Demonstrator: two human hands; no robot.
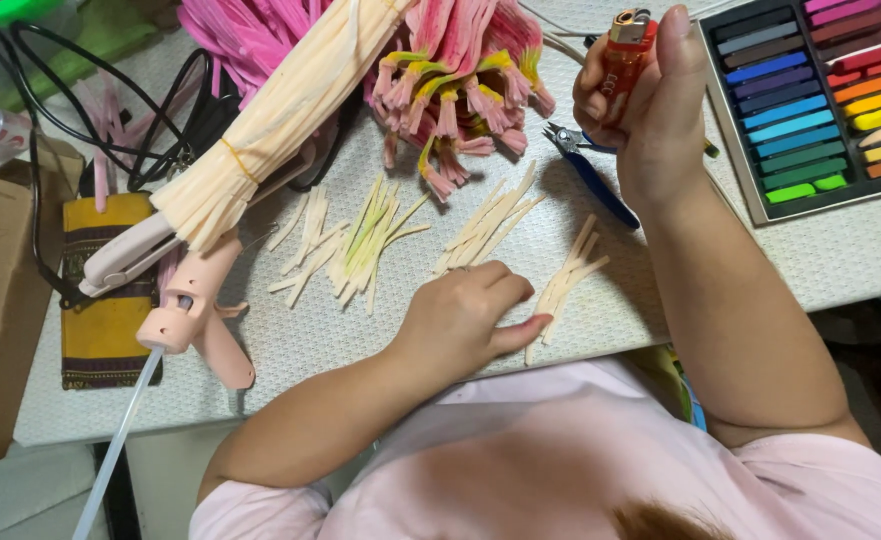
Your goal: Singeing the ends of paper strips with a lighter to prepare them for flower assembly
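Here, left of the cream paper strips [380,240], a pink glue gun [195,320] lies on the table [840,260]. The left hand [460,320] rests among them, fingers curled loosely, thumb touching one strip. Above-right of the strips, the right hand [640,100] grips an orange lighter [625,55]; pastel sticks [820,95] sit farther right.

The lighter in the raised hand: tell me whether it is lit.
Not lit. The orange lighter stands upright in the right hand, and no flame shows above its metal top.
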